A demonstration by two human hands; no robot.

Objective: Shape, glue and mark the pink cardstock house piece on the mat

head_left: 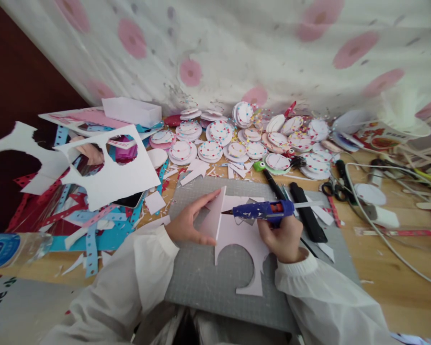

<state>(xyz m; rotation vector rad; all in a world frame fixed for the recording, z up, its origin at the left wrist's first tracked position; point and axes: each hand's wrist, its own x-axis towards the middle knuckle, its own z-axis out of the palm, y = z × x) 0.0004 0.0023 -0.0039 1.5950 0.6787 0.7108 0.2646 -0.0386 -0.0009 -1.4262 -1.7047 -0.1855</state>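
Note:
My right hand (283, 235) is closed round a blue glue gun (264, 210) lying level, its nozzle pointing left at the edge of an upright pale pink foam piece (214, 218). My left hand (188, 221) pinches that upright piece between thumb and fingers. Under both lies a larger pale pink foam sheet (247, 261) with round cut-outs, flat on a grey cutting mat (208, 282). Both arms wear white sleeves.
Several white discs with coloured dots (219, 132) are piled at the back. A white foam offcut (118, 177), a white box (131, 111) and paper strips lie left. Scissors (335, 188), black tools (309, 215) and a white cable (380, 230) lie right. A plastic bottle (10, 247) is near left.

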